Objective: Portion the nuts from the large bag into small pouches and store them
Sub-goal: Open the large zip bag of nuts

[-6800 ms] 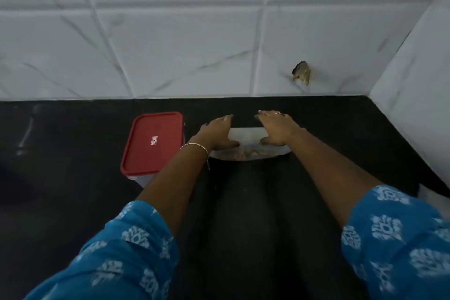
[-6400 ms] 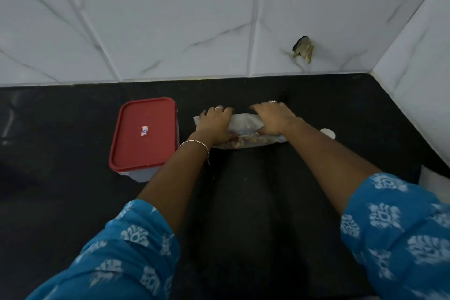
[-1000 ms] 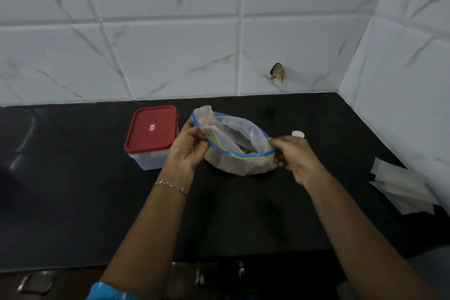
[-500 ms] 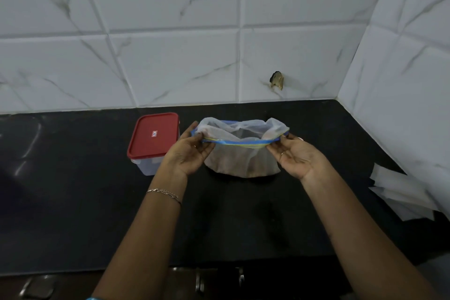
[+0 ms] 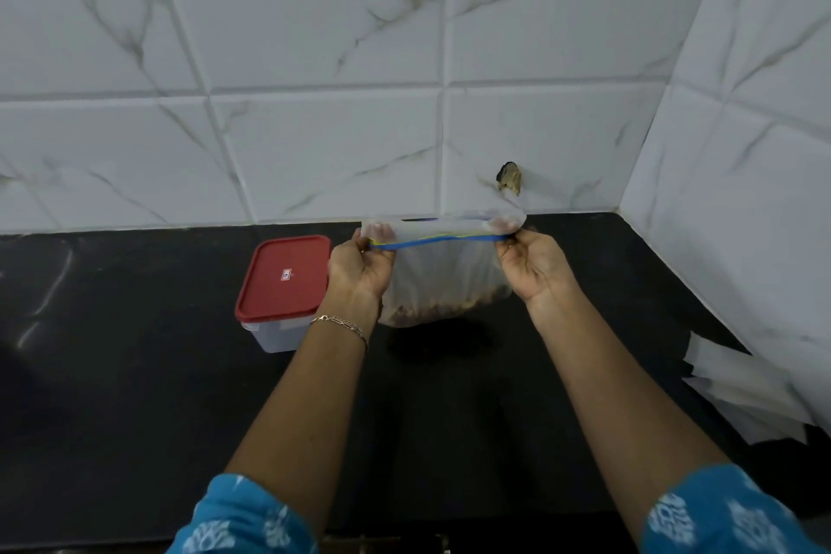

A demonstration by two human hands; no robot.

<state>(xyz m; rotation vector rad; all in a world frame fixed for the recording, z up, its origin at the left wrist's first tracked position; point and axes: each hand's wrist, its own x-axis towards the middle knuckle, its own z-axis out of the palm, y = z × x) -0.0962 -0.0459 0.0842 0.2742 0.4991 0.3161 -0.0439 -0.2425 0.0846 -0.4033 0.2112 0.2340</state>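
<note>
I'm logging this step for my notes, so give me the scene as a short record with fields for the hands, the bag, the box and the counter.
left hand: pinches the bag's left top corner
right hand: pinches its right top corner
bag: clear, nuts at bottom, zip strip stretched straight
box: red lid on, left of bag
counter: black; pale flat pouches at right
</note>
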